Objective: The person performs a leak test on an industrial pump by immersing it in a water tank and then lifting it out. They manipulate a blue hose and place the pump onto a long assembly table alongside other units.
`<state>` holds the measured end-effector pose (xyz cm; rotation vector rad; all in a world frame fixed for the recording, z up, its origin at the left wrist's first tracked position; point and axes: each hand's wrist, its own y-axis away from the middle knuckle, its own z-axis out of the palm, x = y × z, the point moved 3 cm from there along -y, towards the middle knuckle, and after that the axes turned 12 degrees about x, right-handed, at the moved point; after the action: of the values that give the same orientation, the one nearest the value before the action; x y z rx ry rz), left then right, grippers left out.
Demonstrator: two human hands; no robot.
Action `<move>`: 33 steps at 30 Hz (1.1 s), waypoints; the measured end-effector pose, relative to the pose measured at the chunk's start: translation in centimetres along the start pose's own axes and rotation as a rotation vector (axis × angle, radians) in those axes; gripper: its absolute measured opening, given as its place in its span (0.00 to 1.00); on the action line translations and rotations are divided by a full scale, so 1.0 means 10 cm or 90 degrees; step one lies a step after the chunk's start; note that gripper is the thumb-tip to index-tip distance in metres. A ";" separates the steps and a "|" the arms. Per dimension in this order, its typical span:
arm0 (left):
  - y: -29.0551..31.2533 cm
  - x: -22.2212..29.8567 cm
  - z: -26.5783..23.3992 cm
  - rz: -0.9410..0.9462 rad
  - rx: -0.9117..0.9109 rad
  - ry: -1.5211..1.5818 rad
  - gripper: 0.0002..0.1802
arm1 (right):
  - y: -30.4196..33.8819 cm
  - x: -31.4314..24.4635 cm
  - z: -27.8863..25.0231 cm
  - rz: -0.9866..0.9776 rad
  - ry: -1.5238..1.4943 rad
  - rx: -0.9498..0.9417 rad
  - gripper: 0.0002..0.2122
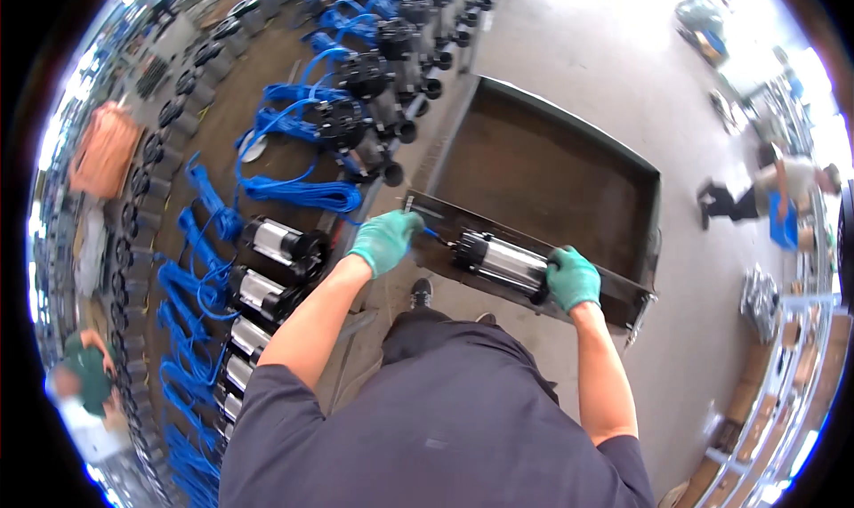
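Observation:
A submersible pump, a silver cylinder with black ends, lies sideways over the near edge of a dark metal cart. My right hand, in a green glove, is closed round its right black end. A blue cable runs from the pump's left end to my left hand, also gloved in green. The left fingers are closed on that cable, and their tips are slightly blurred. On the hand's other side, blue cable continues toward a coiled blue bundle on the bench.
The cart's deep tray has raised metal rims. To the left, a long brown bench bears several pumps and blue cable coils. One person walks at the far right; another is at the far left. Shelving stands right.

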<state>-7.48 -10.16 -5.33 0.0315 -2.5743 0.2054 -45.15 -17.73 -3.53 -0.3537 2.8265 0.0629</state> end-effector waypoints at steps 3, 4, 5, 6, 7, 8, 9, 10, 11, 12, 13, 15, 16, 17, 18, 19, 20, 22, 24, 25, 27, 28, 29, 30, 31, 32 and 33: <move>-0.07 -0.13 -0.12 -0.035 -0.085 -0.056 0.19 | 0.03 0.15 0.15 0.046 -0.130 0.054 0.12; -0.07 -0.26 -0.10 -0.022 -0.115 -0.113 0.19 | 0.06 0.20 0.20 0.070 -0.172 0.088 0.16; -0.05 -0.43 -0.05 -0.012 -0.145 -0.173 0.20 | 0.07 0.22 0.23 0.087 -0.155 0.080 0.23; -0.08 -0.57 -0.02 -0.017 -0.179 -0.212 0.19 | 0.10 0.26 0.26 0.122 -0.174 0.086 0.24; -0.13 -0.69 0.00 -0.021 -0.214 -0.252 0.18 | 0.13 0.28 0.28 0.159 -0.194 0.092 0.25; -0.17 -0.81 -0.01 -0.029 -0.250 -0.295 0.18 | 0.14 0.25 0.29 0.284 -0.370 0.006 0.25; -0.22 -0.91 -0.03 -0.013 -0.267 -0.320 0.17 | 0.19 0.22 0.29 0.413 -0.541 -0.087 0.26; -0.29 -1.04 -0.01 0.023 -0.263 -0.365 0.16 | 0.20 0.31 0.33 0.386 -0.586 -0.096 0.25; -0.32 -1.19 0.01 0.056 -0.260 -0.410 0.16 | 0.17 0.40 0.38 0.351 -0.596 -0.101 0.23; -0.31 -1.31 0.03 0.069 -0.225 -0.409 0.14 | 0.17 0.27 0.29 0.362 -0.588 -0.121 0.22; -0.27 -1.43 0.04 0.083 -0.190 -0.409 0.13 | 0.17 0.12 0.20 0.374 -0.580 -0.142 0.21; -0.36 -1.44 -0.04 0.093 -0.151 -0.377 0.12 | 0.18 0.08 0.19 0.306 -0.506 -0.092 0.20; -0.39 -1.39 -0.12 0.079 -0.151 -0.348 0.11 | 0.21 0.00 0.16 0.309 -0.503 -0.097 0.20; -0.44 -1.39 -0.24 0.065 -0.144 -0.325 0.11 | 0.20 -0.11 0.13 0.288 -0.483 -0.094 0.20; -0.45 -1.55 -0.23 0.088 -0.061 -0.290 0.13 | 0.17 -0.22 0.11 0.245 -0.460 -0.084 0.20; -0.44 -1.79 -0.19 0.024 -0.135 -0.301 0.13 | 0.14 -0.36 0.09 0.202 -0.437 -0.074 0.20; -0.45 -1.89 -0.27 0.000 -0.132 -0.333 0.12 | 0.11 -0.68 -0.08 0.234 -0.451 -0.096 0.20; -0.40 -2.17 -0.48 0.023 -0.162 -0.421 0.12 | 0.04 -1.11 -0.17 0.285 -0.506 -0.121 0.20; -0.31 -2.56 -0.78 0.052 -0.204 -0.512 0.13 | -0.04 -1.55 -0.09 0.303 -0.564 -0.140 0.19; -0.26 -2.76 -0.95 0.032 -0.214 -0.547 0.13 | -0.09 -1.79 -0.06 0.309 -0.605 -0.153 0.19; -0.14 -3.09 -1.31 -0.073 -0.158 -0.614 0.13 | -0.28 -1.96 0.31 0.146 -0.525 -0.106 0.20; -0.11 -3.16 -1.50 -0.165 -0.141 -0.614 0.14 | -0.36 -2.13 0.45 0.156 -0.562 -0.132 0.20; -0.10 -3.19 -1.70 -0.255 -0.125 -0.610 0.15 | -0.44 -2.36 0.55 0.168 -0.597 -0.157 0.21; -0.08 -3.15 -1.97 -0.334 -0.108 -0.533 0.16 | -0.49 -2.67 0.51 0.215 -0.619 -0.189 0.21; 0.00 -3.16 -2.21 -0.417 -0.087 -0.457 0.16 | -0.53 -3.00 0.48 0.257 -0.641 -0.225 0.21; 0.10 -3.29 -2.32 -0.436 -0.010 -0.404 0.17 | -0.60 -3.19 0.56 0.255 -0.650 -0.237 0.22; 0.22 -3.47 -2.44 -0.454 0.067 -0.354 0.17 | -0.66 -3.36 0.68 0.254 -0.660 -0.252 0.22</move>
<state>34.65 -4.98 -3.67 1.1651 -2.8820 0.0595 -10.43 -15.69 -0.32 0.1542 1.7886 0.6770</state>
